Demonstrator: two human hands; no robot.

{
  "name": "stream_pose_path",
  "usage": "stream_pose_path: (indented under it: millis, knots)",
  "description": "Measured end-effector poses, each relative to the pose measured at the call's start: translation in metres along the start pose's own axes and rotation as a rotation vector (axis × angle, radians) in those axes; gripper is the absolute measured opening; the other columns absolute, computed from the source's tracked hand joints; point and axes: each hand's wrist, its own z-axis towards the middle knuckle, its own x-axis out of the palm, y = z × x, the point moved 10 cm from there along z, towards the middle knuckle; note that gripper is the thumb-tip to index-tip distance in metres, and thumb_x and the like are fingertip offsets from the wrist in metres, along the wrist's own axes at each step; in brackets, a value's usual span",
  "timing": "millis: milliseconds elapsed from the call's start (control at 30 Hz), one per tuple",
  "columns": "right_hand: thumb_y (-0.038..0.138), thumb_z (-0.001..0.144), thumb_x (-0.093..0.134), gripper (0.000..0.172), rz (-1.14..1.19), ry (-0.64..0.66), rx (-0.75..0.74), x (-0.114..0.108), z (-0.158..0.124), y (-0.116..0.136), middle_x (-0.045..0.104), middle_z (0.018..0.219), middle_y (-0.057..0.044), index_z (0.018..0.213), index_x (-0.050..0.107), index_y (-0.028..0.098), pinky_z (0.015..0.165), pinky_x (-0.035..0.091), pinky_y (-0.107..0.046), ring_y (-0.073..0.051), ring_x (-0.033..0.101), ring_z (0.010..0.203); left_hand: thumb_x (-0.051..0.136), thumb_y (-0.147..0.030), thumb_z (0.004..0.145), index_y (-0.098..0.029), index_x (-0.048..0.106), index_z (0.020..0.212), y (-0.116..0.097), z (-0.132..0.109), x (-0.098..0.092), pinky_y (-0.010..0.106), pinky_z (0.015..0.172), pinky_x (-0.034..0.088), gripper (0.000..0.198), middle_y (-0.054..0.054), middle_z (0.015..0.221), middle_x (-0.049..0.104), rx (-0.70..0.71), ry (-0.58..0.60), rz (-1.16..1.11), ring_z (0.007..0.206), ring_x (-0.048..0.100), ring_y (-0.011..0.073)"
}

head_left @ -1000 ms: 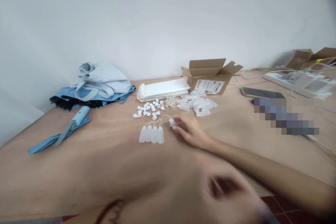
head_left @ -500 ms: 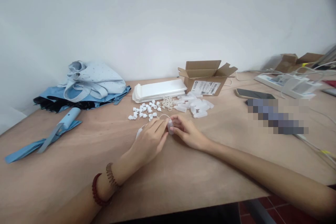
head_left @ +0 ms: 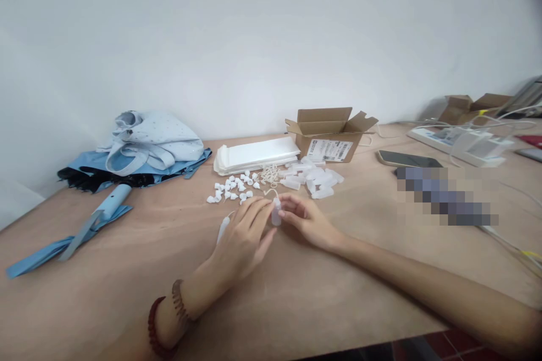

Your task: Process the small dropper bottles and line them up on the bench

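Observation:
My right hand (head_left: pixel 307 220) pinches a small translucent plastic bottle (head_left: pixel 276 215) upright between thumb and fingers, low over the table. A thin pale cord (head_left: pixel 273 190) curves up from the bottle's top. My left hand (head_left: pixel 249 231) is at the bottle's left side, its fingers bent and close together near the bottle neck. What those fingertips hold is hidden behind the hand. Another bottle (head_left: pixel 223 229), with a white top and a cord, lies just left of my left hand, partly covered. Beyond the hands are several white caps (head_left: pixel 232 186), a tangle of cord (head_left: pixel 270 174) and a heap of translucent bottles (head_left: pixel 315 176).
A stack of white sleeves (head_left: pixel 258 153) and an open cardboard box (head_left: pixel 326 148) stand at the back. On the left lie a folded light-blue bag (head_left: pixel 158 138) and a blue umbrella (head_left: pixel 112 203). A phone (head_left: pixel 410 159) and a power strip (head_left: pixel 461 146) with cables are on the right.
The view has tilted up slightly. The bottle in my right hand is now less covered, as my left fingers have shifted; more of the bottle beside my left hand shows.

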Motion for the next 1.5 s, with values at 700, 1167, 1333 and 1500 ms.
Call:
stream_pose_path:
  millis: [700,1167,1333,1500]
  knots:
    - [0.038,0.074,0.070,0.043,0.034,-0.109,0.100,0.002,-0.009,0.000,0.065,0.080,-0.001,0.110,0.056,0.020,0.069,0.049,-0.030,-0.015,0.061,0.073,0.061,-0.016,0.082,-0.018,0.051,0.119,0.006,-0.002,-0.008,0.040,0.090,0.048,0.038,0.008,0.111,0.059,-0.078,-0.110,-0.245,0.105,0.052,0.0216]
    - [0.034,0.073,0.071,0.039,-0.051,-0.136,0.046,-0.007,-0.009,0.001,0.060,0.082,0.000,0.105,0.054,0.021,0.065,0.047,-0.027,-0.013,0.058,0.070,0.060,-0.020,0.083,-0.018,0.037,0.132,0.006,-0.002,-0.009,0.046,0.100,0.040,0.055,0.013,0.128,0.048,-0.131,-0.069,-0.122,0.121,0.043,0.0269]
    - [0.037,0.075,0.070,0.033,-0.250,-0.093,0.040,-0.002,-0.011,-0.003,0.060,0.079,0.000,0.102,0.059,0.020,0.062,0.048,-0.026,-0.013,0.056,0.068,0.059,-0.021,0.083,-0.017,0.041,0.129,-0.001,-0.002,-0.003,0.048,0.101,0.039,0.050,0.012,0.127,0.051,-0.039,-0.006,-0.136,0.119,0.043,0.0275]
    - [0.039,0.077,0.068,0.035,-0.272,-0.042,0.057,0.002,-0.011,-0.010,0.061,0.078,-0.001,0.106,0.060,0.020,0.062,0.048,-0.027,-0.014,0.057,0.068,0.059,-0.020,0.083,-0.017,0.045,0.125,-0.001,-0.004,0.000,0.050,0.099,0.039,0.045,0.010,0.127,0.053,-0.025,0.024,-0.093,0.119,0.042,0.0294]
